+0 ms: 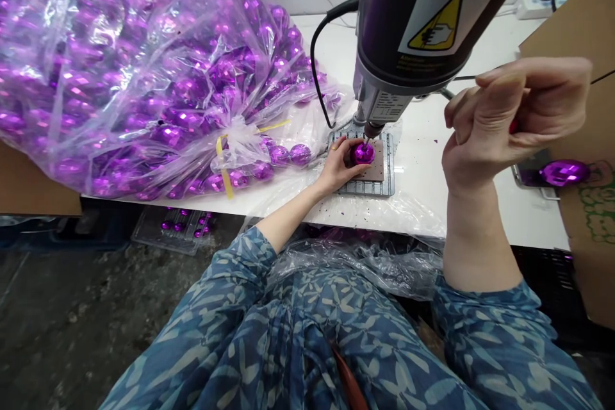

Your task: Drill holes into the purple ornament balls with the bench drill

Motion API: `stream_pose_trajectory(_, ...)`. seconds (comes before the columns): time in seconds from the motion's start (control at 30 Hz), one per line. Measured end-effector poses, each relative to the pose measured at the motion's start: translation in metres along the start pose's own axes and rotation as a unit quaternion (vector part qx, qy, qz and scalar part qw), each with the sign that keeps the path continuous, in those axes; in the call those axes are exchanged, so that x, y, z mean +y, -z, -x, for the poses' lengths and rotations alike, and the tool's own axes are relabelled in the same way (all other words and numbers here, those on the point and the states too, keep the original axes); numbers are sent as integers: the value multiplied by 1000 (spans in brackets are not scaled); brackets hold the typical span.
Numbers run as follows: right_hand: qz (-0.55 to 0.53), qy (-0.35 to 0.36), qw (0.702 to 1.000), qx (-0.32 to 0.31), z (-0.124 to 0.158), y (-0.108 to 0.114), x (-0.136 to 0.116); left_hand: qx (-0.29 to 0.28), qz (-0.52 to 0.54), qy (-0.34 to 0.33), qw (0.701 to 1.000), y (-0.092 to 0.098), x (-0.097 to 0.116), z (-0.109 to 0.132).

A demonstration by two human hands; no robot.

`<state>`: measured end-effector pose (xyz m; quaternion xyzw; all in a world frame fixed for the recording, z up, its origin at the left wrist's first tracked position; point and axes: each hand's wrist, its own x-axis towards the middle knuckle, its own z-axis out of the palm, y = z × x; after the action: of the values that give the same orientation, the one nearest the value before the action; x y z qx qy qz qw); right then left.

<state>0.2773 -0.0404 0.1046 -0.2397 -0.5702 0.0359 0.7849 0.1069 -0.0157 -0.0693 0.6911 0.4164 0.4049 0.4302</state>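
Note:
My left hand grips a shiny purple faceted ball between thumb and fingers. The ball rests on a brown board over the grooved metal base of a drill press. Directly above the ball, the drill bit meets its top; whether it has gone in I cannot tell. Raised at the right, my right hand is closed around the press's feed handle, of which only a small red bit shows behind the fingers.
A big clear plastic bag of purple balls, tied with yellow ribbon, fills the left of the white table. Several loose balls lie beside it. Another purple ball sits at the right near a cardboard box. Plastic sheeting hangs over the front edge.

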Motion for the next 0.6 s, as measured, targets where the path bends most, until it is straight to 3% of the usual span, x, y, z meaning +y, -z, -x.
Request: stream_pose_trajectory(0.6,42,68,995,52,25,13,43,5,14,4,1000,-1,-2,1)
